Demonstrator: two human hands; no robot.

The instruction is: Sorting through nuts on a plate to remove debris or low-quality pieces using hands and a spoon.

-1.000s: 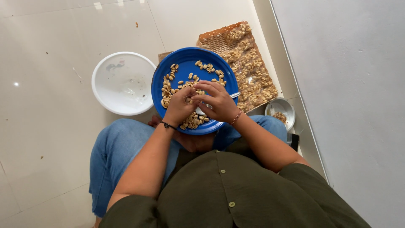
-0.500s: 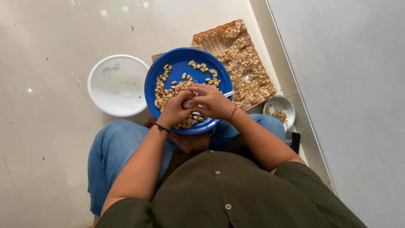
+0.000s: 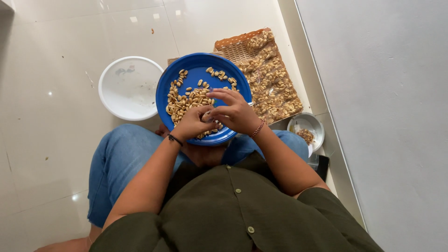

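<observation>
The person sits on the pale tiled floor with knees bent, in blue jeans and a dark olive buttoned shirt, and a round blue plastic plate rests on the lap. Shelled pale peanuts lie scattered across the plate, thickest on its left half and near the middle.

Both hands meet over the near side of the plate. The left hand, with a thin black band at the wrist, has its fingers curled inward and pinches something small, most likely a peanut, though the fingers hide it. The right hand, with a reddish beaded bracelet at the wrist, reaches across from the other side, its fingertips touching those of the left, so the two hands work at the same small spot.

Just left of the plate an empty round white plastic bowl stands on the floor. Behind the plate to the right lies a flat woven brown tray spread with more peanuts. Near the right knee, by the grey wall, sits a small round metal bowl holding a little heap of brownish skins.
</observation>
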